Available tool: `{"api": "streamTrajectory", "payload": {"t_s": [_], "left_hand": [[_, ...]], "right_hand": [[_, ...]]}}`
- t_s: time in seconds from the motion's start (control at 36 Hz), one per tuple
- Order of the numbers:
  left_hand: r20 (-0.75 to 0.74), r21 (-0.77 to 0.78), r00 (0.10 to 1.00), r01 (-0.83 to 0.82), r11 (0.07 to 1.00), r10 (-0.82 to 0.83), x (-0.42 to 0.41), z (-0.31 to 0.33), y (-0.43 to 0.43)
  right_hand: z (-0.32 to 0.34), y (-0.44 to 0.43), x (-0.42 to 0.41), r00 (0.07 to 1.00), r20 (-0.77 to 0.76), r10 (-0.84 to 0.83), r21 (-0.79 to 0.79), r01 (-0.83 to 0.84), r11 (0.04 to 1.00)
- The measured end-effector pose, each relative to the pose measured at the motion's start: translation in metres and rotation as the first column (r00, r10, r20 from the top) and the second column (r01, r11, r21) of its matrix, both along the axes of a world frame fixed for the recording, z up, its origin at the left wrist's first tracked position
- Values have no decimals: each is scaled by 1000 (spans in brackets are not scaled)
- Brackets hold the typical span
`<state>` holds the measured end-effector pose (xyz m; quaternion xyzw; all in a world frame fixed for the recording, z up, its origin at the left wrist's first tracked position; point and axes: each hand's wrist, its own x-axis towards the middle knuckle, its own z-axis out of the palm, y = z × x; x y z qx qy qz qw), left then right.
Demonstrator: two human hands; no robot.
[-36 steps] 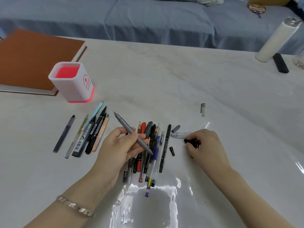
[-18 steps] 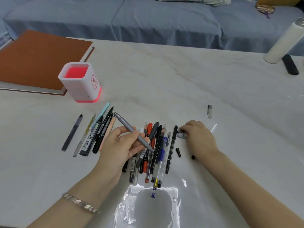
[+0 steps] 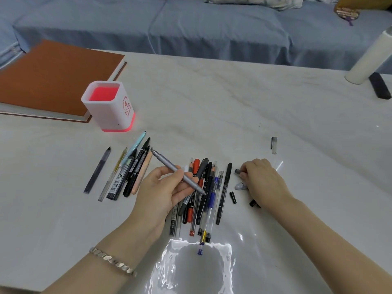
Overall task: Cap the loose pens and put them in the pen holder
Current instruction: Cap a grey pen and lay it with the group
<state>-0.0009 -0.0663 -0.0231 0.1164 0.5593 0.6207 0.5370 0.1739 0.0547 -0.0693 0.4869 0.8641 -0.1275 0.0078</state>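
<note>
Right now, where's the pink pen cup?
In the head view, the pen holder stands upright, left on the table, beside the brown book, just beyond the left row of pens.

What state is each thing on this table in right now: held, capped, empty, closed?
pen holder, upright, no pens inside.
grey pen, uncapped, held by the left hand.
right hand, fingertips on a small grey cap; grip unclear.
pile of pens, lying on the table, not in the holder.
row of pens, lying flat near the holder, tips showing.
clear cap, lying loose, off any pen.
brown book, closed.
</note>
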Motion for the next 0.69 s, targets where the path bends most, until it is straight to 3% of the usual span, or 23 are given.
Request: {"api": "streamTrajectory", "payload": {"t_s": [0.11,0.22,0.44,0.69], "left_hand": [[60,6,997,-38,999,38,1,2,0],[122,35,989,-94,995,90,4,6,1],[136,104,984,-127,987,112,9,13,-1],[80,129,995,-77,989,67,18,12,-6]], "right_hand": [[21,-26,-3,898,-421,-125,-215,35,976],[38,-55,-6,705,-636,-315,-494,-58,868],[50,-71,-9,564,-694,-449,-584,-76,808],[51,-76,-13,565,-695,-445,-580,-74,811]]}}
